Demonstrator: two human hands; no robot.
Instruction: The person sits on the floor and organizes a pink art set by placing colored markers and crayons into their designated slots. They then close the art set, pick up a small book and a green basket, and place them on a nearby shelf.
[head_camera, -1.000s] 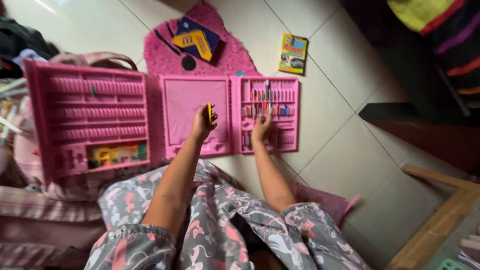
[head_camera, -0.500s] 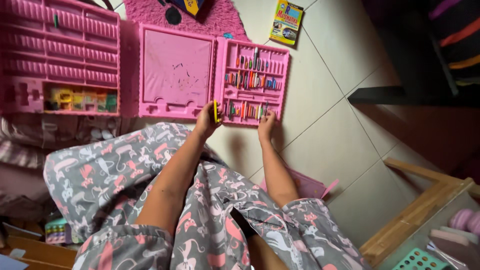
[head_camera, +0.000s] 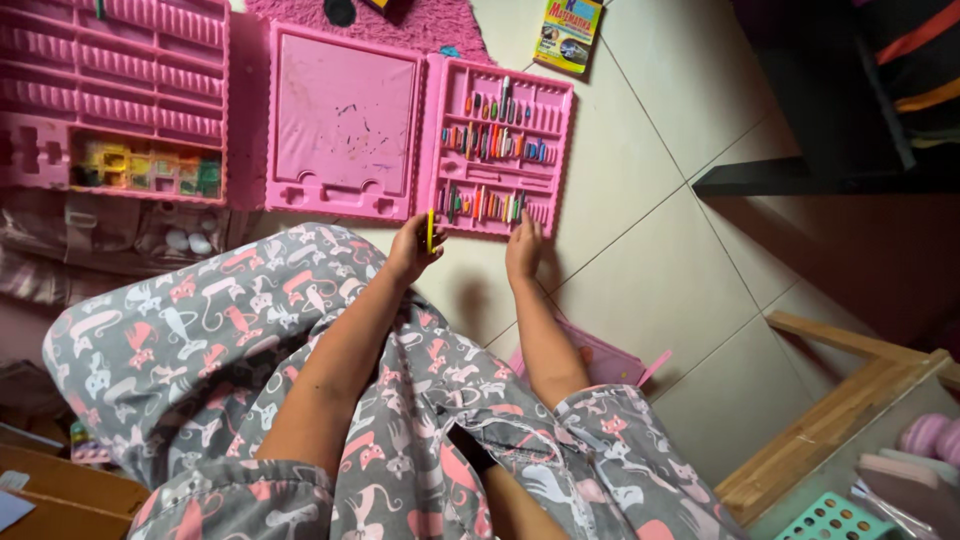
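Left hand (head_camera: 412, 250) still gripping yellow crayon (head_camera: 430, 230), right hand (head_camera: 523, 250) fingers spread on pink tray's (head_camera: 497, 145) near edge, case now farther up frame

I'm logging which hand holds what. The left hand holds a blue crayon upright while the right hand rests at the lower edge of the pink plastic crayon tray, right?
Not quite: the stick in the left hand is a yellow crayon, not blue, as the head view shows. It is held upright, and the right hand does rest at the lower edge of the pink plastic crayon tray.

Bare tiled floor (head_camera: 640, 230) lies open right of the pink crayon tray (head_camera: 497, 150); a dark shelf (head_camera: 800, 180) blocks farther right.
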